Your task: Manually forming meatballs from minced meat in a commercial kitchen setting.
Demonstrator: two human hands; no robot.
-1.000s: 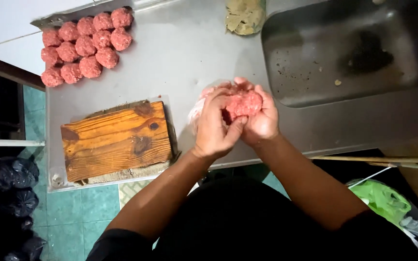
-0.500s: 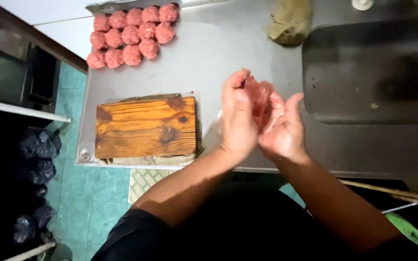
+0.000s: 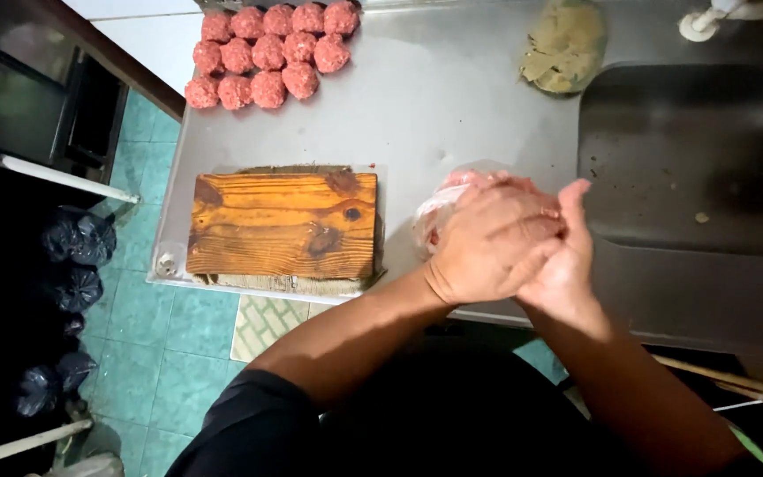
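- I see a clear plastic bag (image 3: 439, 208) of pink minced meat lying crumpled on the steel counter, just beyond my left hand (image 3: 492, 243) and partly hidden beneath it.
- Far to the left of my hands, black knotted plastic bags (image 3: 77, 261) sit clustered on the floor.
- I see no labels, signs or screens.

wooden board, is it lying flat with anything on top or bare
Flat and bare: the wooden board lies face up on the steel counter, nothing on it. The meatballs sit apart, farther back.
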